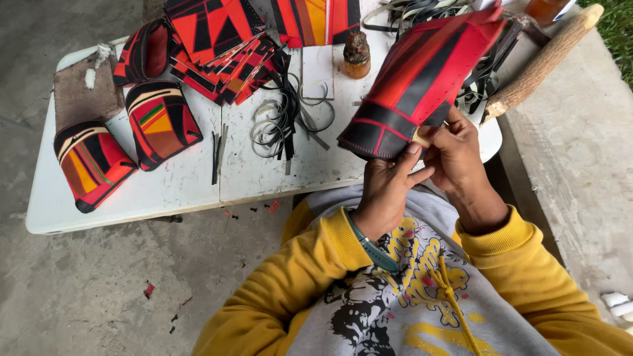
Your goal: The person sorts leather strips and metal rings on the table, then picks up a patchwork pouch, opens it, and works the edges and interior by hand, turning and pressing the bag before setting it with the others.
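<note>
My left hand [386, 188] pinches the lower edge of a red and black leather pouch [415, 86], thumb and fingers closed on its dark stitched corner. My right hand [455, 158] is closed on the same edge just beside it, fingertips pressed around something small and pale that I cannot make out. I hold the pouch up in front of my chest, tilted, above the near edge of the white tabletop [165, 191]. My sleeves are yellow, and a teal band sits on my left wrist. On the tabletop to the left lie two finished pouches [161, 122] in red, orange and black, apart from each other, with a stack of cut red and black leather panels [221, 56] behind them. A tangle of thin black strips [280, 118] lies near the middle, and a small brown bottle [357, 58] stands beyond it. A rough wooden stick [544, 62] rests at the right end.
</note>
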The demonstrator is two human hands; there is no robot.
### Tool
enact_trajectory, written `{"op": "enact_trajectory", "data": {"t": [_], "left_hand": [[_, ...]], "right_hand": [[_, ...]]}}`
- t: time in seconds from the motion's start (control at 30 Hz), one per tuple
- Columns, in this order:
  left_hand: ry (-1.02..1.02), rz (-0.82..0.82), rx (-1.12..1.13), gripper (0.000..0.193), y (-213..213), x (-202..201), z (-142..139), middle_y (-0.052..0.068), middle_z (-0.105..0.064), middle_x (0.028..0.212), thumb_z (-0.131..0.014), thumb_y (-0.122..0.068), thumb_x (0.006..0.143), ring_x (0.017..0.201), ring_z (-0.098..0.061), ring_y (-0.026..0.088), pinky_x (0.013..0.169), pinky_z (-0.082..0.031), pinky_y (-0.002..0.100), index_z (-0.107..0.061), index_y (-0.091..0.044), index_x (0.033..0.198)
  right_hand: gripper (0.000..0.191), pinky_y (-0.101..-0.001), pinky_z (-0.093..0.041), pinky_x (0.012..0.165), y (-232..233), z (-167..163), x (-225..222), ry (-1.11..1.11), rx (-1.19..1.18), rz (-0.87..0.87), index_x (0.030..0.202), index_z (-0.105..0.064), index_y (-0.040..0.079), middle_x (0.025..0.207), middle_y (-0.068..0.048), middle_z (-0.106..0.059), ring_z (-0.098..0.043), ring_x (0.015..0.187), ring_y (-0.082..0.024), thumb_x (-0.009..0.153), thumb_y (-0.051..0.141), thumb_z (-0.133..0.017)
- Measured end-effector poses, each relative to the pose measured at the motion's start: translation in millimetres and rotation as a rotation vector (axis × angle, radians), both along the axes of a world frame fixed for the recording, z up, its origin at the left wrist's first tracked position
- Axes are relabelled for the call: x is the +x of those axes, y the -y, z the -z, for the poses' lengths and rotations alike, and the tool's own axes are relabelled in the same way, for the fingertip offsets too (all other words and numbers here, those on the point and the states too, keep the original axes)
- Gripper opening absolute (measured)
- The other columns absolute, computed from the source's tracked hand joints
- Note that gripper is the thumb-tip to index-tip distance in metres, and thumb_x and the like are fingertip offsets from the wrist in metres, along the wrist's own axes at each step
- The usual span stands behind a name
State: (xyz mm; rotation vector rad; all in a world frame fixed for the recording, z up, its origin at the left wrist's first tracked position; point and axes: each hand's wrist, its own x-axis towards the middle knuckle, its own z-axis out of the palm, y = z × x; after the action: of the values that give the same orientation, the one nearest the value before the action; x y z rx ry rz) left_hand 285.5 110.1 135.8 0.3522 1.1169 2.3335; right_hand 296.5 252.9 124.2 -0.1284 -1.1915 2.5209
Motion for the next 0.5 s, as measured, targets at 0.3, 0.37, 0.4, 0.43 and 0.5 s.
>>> {"op": "enact_trajectory", "data": {"t": [0.3, 0.37, 0.4, 0.43, 0.5], "left_hand": [[-1.017, -0.240, -0.723, 0.062, 85, -2, -40, 0.021, -0.063, 0.135, -0.072, -0.038, 0.099, 0.128, -0.063, 0.029, 0.108, -0.048, 0.037, -0.053, -0.002, 0.145], [-1.191, -0.518, -0.854, 0.090, 72, -24, -39, 0.030, -0.050, 0.146, -0.080, -0.040, 0.090, 0.138, -0.050, 0.042, 0.114, -0.040, 0.046, -0.034, 0.003, 0.154], [-1.084, -0.395, -0.829, 0.094, 65, -29, -34, 0.030, -0.050, 0.144, -0.079, -0.039, 0.090, 0.134, -0.051, 0.042, 0.113, -0.042, 0.046, -0.028, 0.003, 0.157], [-0.983, -0.269, -0.796, 0.098, 55, -35, -29, 0.029, -0.050, 0.141, -0.077, -0.038, 0.090, 0.131, -0.052, 0.042, 0.111, -0.043, 0.045, -0.023, 0.003, 0.160], [-0.931, -0.168, -0.733, 0.099, 44, -47, -14, 0.029, -0.050, 0.139, -0.075, -0.033, 0.091, 0.128, -0.053, 0.042, 0.110, -0.044, 0.045, -0.018, 0.003, 0.162]], "right_hand": [[0.045, -0.0368, -0.062, 0.099, -13, 5, 19, 0.098, 0.128, -0.057, 0.133, -0.056, -0.003, 0.123, -0.013, -0.071, -0.074, 0.107, -0.022, 0.088, -0.007, -0.054], [0.054, -0.0349, -0.059, 0.097, -4, 2, 22, 0.100, 0.169, -0.067, 0.141, -0.054, -0.001, 0.123, -0.013, -0.071, -0.072, 0.105, -0.022, 0.087, -0.008, -0.055], [0.058, -0.0339, -0.057, 0.096, 0, 0, 21, 0.100, 0.187, -0.072, 0.145, -0.053, 0.000, 0.123, -0.014, -0.070, -0.072, 0.104, -0.022, 0.087, -0.008, -0.055], [0.057, -0.0331, -0.057, 0.096, 3, -2, 21, 0.105, 0.251, -0.056, 0.144, -0.053, -0.002, 0.123, -0.012, -0.070, -0.071, 0.104, -0.020, 0.087, -0.007, -0.055], [0.055, -0.0314, -0.057, 0.096, 6, -5, 19, 0.105, 0.378, -0.024, 0.142, -0.054, -0.006, 0.122, -0.010, -0.069, -0.070, 0.105, -0.016, 0.087, -0.004, -0.056]]}}
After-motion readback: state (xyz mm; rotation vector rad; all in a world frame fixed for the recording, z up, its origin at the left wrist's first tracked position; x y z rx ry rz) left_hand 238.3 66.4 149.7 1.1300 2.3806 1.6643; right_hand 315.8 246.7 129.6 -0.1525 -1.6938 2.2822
